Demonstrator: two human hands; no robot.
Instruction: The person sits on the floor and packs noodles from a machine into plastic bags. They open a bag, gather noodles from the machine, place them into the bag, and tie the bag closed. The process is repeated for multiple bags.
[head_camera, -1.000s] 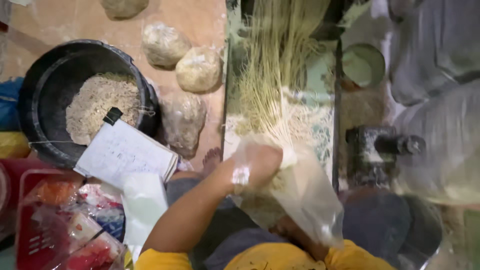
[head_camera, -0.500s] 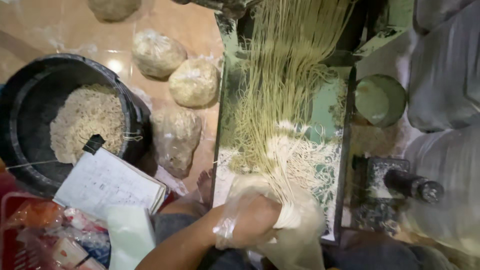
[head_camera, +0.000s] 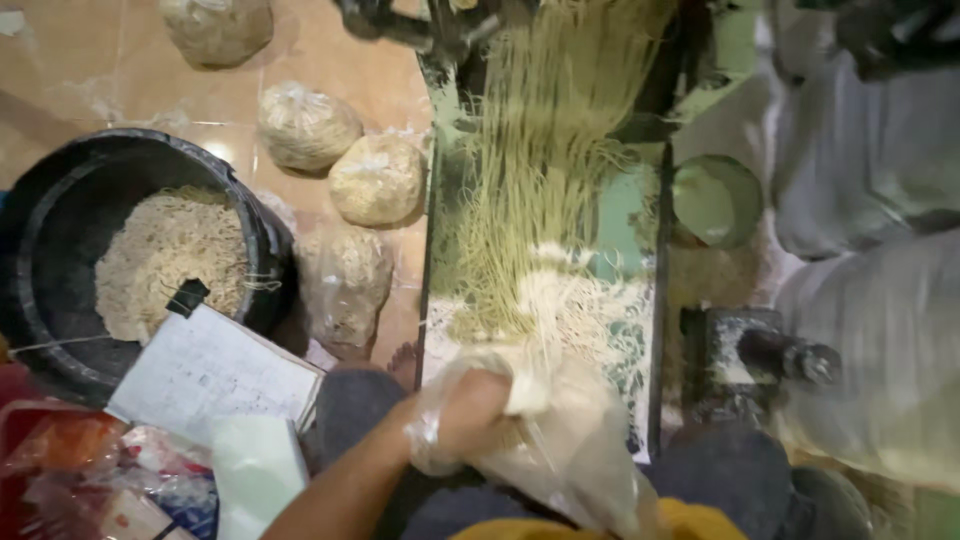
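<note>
Green tray (head_camera: 640, 215), noodles (head_camera: 540, 180), bag-gripping hand (head_camera: 470, 415).

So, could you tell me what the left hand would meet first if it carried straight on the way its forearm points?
Probably the pale noodle strands piled on the green tray just beyond the left hand, which grips a clear plastic bag; depth is hard to judge.

floor (head_camera: 200, 90): tan tiles, glare patch, left of the hand | black tub (head_camera: 50, 200): on floor, far left | light: dim, warm
</note>
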